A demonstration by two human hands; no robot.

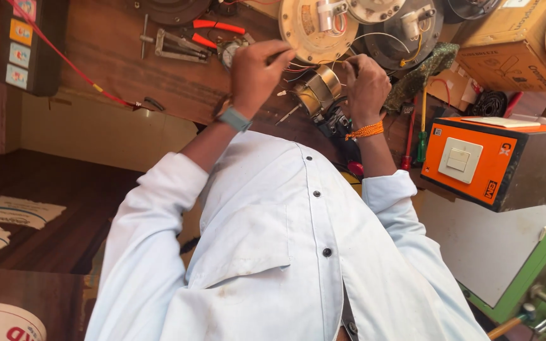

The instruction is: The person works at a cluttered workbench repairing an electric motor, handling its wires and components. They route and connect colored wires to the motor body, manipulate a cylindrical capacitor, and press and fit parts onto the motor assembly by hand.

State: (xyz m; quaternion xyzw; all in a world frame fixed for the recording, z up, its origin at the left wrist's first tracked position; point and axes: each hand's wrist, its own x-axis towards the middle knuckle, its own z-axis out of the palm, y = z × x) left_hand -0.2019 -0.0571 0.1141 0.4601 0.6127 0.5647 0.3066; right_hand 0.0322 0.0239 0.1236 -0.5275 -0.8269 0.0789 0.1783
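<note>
The left hand [257, 69], a watch on its wrist, is closed in a pinch around thin wires [298, 66] above a shiny metal ring [323, 85] on the wooden bench [109, 57]. The right hand [366, 85], with an orange thread bracelet, is curled tight just right of the ring, touching it. Red-handled pliers [213, 33] lie far left; an orange switch box [494, 161] sits to the right.

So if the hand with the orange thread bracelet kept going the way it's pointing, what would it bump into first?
Probably the shiny metal cylinder with the wires; that hand points toward it and is almost touching already, though depth is hard to judge.
</note>
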